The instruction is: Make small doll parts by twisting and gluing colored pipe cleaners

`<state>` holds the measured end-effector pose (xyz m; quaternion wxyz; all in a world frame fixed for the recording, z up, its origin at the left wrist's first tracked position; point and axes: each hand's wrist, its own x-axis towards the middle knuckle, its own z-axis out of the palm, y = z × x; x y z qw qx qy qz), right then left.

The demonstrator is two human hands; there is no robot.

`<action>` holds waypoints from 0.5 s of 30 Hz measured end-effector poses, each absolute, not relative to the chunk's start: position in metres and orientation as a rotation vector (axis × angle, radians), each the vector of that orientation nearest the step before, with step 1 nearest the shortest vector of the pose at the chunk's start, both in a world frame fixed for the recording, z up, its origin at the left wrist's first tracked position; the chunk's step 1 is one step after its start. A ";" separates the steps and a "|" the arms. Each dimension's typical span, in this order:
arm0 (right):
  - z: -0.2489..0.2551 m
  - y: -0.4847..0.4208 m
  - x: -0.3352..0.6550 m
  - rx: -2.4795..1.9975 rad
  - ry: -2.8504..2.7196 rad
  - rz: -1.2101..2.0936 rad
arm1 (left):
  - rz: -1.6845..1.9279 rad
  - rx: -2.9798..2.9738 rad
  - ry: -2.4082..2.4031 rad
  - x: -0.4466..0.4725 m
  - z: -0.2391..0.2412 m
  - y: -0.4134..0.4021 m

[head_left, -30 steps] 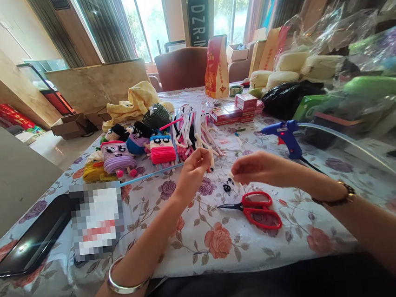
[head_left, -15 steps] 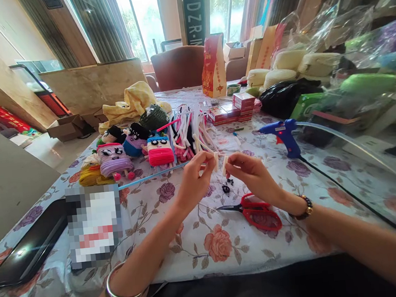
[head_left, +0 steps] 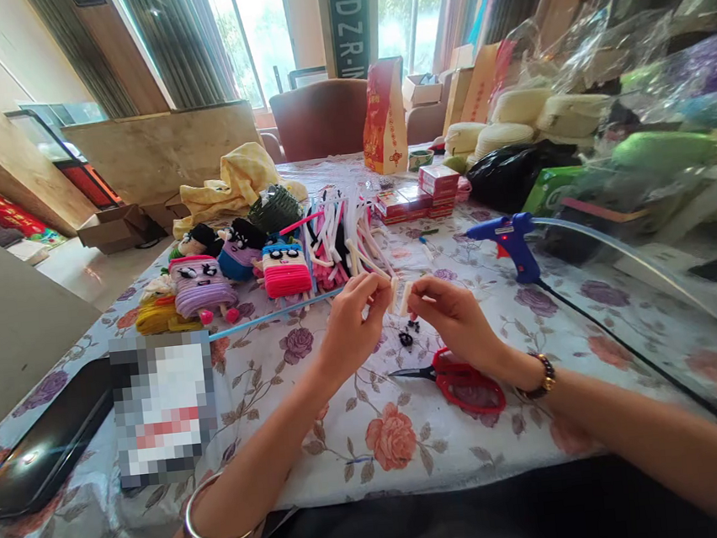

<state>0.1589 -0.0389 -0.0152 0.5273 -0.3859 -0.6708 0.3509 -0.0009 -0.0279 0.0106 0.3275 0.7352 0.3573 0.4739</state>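
My left hand [head_left: 362, 309] pinches a short cream fuzzy strip [head_left: 394, 296], which looks like a piece of pipe cleaner. Just to its right, my right hand [head_left: 448, 311] grips a second cream strip [head_left: 405, 298] between thumb and fingers. The two pieces stand upright side by side with a small gap. Below them on the cloth lie small black curled bits [head_left: 407, 340]. Under my right wrist rest red-handled scissors [head_left: 464, 381], blades pointing left. A blue glue gun [head_left: 511, 241] with a clear tube stands to the right.
Yarn-like dolls [head_left: 204, 284] and a bundle of pipe cleaners [head_left: 336, 237] sit beyond my left hand. Small red boxes [head_left: 418, 198] and a red paper bag [head_left: 384, 118] stand farther back. A black phone-like slab [head_left: 51, 434] lies at left. The glue gun's cord [head_left: 626, 349] crosses the right side.
The view has shifted slightly. Both hands keep hold of their cream strips, and the right strip now leans a little more, with its top to the right.
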 end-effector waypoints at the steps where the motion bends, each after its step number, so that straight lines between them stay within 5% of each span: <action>1: -0.016 -0.039 0.159 -0.926 -1.603 0.829 | 1.242 1.922 0.930 -0.001 0.011 -0.028; 15: -0.020 -0.039 0.159 -0.904 -1.628 0.778 | 1.226 2.080 0.958 -0.001 0.011 -0.028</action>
